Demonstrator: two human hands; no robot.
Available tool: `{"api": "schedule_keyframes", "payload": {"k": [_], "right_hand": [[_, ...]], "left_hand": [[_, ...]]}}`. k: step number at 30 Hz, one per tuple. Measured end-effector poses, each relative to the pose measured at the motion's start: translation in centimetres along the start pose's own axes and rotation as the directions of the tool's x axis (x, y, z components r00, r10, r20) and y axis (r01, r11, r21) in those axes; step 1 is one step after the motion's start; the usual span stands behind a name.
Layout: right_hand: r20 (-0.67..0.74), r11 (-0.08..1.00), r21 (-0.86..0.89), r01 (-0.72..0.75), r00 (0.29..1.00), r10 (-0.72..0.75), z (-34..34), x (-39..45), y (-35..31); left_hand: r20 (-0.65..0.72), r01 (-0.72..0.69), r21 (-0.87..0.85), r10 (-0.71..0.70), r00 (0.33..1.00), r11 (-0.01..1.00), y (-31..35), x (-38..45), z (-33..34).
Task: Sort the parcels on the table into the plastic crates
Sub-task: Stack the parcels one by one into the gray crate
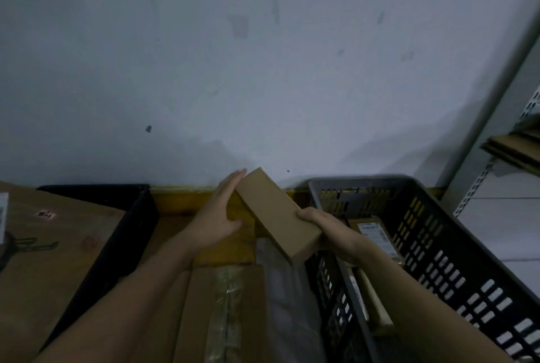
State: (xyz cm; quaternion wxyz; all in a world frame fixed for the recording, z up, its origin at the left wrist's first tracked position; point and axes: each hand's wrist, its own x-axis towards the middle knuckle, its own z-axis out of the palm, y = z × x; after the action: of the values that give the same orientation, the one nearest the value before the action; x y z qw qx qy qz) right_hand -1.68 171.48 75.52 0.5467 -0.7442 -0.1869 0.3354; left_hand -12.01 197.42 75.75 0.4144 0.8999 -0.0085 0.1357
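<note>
Parcel [277,213], a long brown box, hangs tilted above the surface [175,210], beside the grey crate [423,234]. The left hand [217,216] presses it with straight fingers; the right hand [324,225] curls round its near end. If the flat palm slips, the box may pivot and fall outside the crate.

Dim storeroom corner under cool, flat light.
A scuffed grey-white plaster wall [263,56] filled most of the view above a yellow-painted table edge [181,197]; at the right stood a white perforated metal shelving upright [474,187] carrying flattened brown cardboard sheets [514,148].
</note>
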Motion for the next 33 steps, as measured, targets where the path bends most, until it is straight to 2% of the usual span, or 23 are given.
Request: {"api": "schedule_keyframes", "payload": {"k": [4,6,8,10,12,15,19,22,26,29,33], "right_hand": [[0.17,1.0,0.005,-0.026,0.985,0.025,-0.8,-1.4,-0.2],[0.206,0.999,0.005,-0.048,0.978,0.046,-0.8,-1.8,-0.2],[0.147,0.997,0.068,-0.046,0.988,0.036,-0.7,-1.9,-0.2],[0.041,0.98,0.198,0.035,0.998,-0.044,-0.7,-1.9,-0.4],[-0.035,0.951,0.26,0.167,0.986,-0.164,-0.8,-2.0,-0.7],[-0.143,0.939,0.205,0.277,0.957,-0.251,-0.7,-2.2,-1.1],[-0.236,0.928,0.193,0.317,0.934,-0.27,-0.2,-2.1,-1.1],[-0.315,0.911,0.251,0.328,0.917,-0.244,0.1,-2.2,-0.6],[-0.36,0.905,0.299,0.303,0.914,-0.187,0.0,-2.5,0.6],[-0.354,0.916,0.317,0.245,0.927,-0.125,-0.3,-3.0,1.3],[-0.343,0.961,0.182,0.21,0.929,-0.138,-1.9,-3.9,1.3]], "left_hand": [[0.212,-0.151,0.186,0.111,0.971,0.971,1.6,0.7,-1.4],[0.239,-0.157,0.189,0.11,0.965,0.969,1.9,0.9,-1.7],[0.211,-0.122,0.176,0.083,0.974,0.977,1.8,0.7,-2.0],[0.166,-0.041,0.135,0.018,0.986,0.99,1.6,0.4,-2.2],[0.128,0.088,-0.022,-0.085,0.988,0.996,1.3,0.1,-2.5],[0.106,0.212,-0.273,-0.19,0.976,0.938,0.9,-0.1,-2.8],[0.044,0.249,-0.452,-0.257,0.965,0.856,1.2,0.1,-2.8],[0.011,0.258,-0.556,-0.304,0.953,0.79,1.2,0.6,-2.7],[0.105,0.278,-0.559,-0.265,0.958,0.781,1.4,0.4,-2.3],[0.058,0.25,-0.537,-0.26,0.964,0.806,2.1,0.6,-1.4],[-0.014,0.198,-0.516,-0.24,0.971,0.834,3.7,1.5,0.0]]}}
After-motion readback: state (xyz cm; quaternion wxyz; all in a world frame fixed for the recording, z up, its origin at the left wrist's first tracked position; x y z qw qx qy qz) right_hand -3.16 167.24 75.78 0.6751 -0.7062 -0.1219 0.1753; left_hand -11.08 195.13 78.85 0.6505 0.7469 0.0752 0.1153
